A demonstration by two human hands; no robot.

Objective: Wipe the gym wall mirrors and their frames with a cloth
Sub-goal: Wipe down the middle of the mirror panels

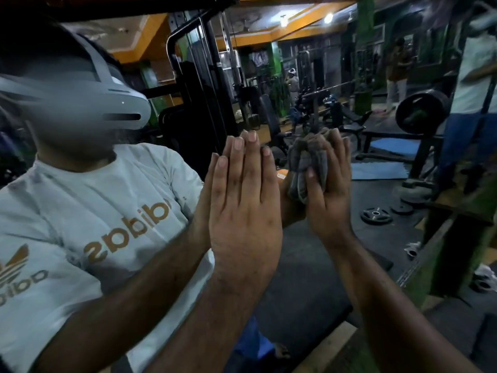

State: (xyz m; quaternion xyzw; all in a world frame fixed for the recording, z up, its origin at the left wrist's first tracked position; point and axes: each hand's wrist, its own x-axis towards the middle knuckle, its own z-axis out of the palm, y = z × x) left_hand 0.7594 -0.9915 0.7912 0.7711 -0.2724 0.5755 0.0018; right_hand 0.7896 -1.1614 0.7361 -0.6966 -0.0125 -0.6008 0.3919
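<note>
I am mid-wipe on the mirror (336,76): right hand (329,189) grips the bunched cloth (306,162) against the glass; left hand (242,200) lies flat, fingers released, at its nine o'clock. Next, I judge, sweep the cloth outward towards the frame (441,238) at four o'clock.

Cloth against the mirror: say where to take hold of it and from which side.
The cloth is bunched between the right hand and the mirror. Grip its loose lower folds near the thumb, coming from the left hand side, since the right palm covers its other side.
</note>
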